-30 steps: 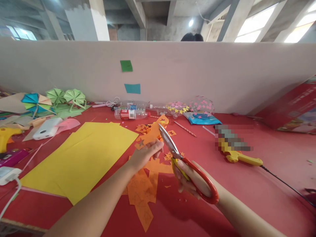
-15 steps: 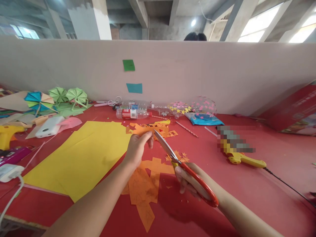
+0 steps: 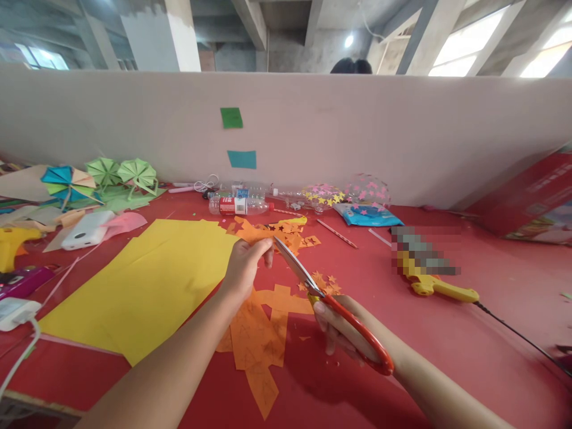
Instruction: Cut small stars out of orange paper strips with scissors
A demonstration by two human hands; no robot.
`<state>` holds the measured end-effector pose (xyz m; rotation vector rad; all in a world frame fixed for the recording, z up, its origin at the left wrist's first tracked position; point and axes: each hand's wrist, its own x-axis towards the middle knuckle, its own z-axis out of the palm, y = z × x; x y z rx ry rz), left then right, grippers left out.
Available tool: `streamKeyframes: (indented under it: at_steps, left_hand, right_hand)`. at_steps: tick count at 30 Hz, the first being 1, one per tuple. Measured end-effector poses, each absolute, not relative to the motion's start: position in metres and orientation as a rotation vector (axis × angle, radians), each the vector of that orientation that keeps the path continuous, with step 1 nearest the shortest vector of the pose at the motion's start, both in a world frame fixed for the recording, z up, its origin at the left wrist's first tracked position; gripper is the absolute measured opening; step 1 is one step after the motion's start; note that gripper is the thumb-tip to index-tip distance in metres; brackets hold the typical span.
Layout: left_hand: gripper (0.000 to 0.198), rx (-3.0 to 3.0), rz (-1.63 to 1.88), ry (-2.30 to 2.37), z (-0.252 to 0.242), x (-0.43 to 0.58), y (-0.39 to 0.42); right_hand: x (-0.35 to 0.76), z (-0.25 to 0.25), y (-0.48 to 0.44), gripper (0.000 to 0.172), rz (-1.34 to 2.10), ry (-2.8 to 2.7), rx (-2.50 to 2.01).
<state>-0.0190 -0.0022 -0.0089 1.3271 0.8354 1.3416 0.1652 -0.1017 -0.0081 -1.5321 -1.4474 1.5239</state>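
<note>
Scissors in the right hand, their tip close to the left thumb

The scissors [image 3: 316, 290] are above the middle of the red table [image 3: 424, 381], with the blades nearly together and pointing forward. The right hand [image 3: 337, 325] is closed around their handles. The tip is at the thumb of the left hand [image 3: 243, 265]; whether it touches, I cannot tell. The left hand has its fingers drawn in, beside the cut orange paper [image 3: 251, 229]; I cannot tell if it grips this paper.

Nearer to the person lie orange sheets [image 3: 259, 333] with pencil lines, and small orange stars [image 3: 319, 283] are near the scissors. At left lies a large yellow sheet [image 3: 152, 280]. Behind is a bottle with red cap [image 3: 239, 206]; at right lies a yellow glue gun [image 3: 447, 289].
</note>
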Motion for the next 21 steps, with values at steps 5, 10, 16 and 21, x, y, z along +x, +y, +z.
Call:
streamKeyframes:
  at_steps: [5, 10, 16, 21]
  left_hand:
    - [0.037, 1.322, 1.334, 0.822, -0.0099, -0.0203, -0.0001]
    - [0.038, 1.324, 1.326, 0.823, -0.0099, -0.0214, 0.0004]
    - [0.038, 1.325, 1.321, 0.804, -0.0112, -0.0221, 0.0012]
    - [0.038, 1.314, 1.329, 0.785, -0.0117, -0.0221, 0.0024]
  right_hand:
    - [0.1657, -0.0079, -0.1022, 0.056, 1.515, -1.463, -1.514]
    - [0.1658, -0.0082, -0.1027, 0.056, 1.509, -1.474, -1.533]
    - [0.1661, -0.0095, -0.1026, 0.053, 1.499, -1.482, -1.485]
    - [0.1656, -0.0089, -0.1010, 0.057, 1.515, -1.469, -1.516]
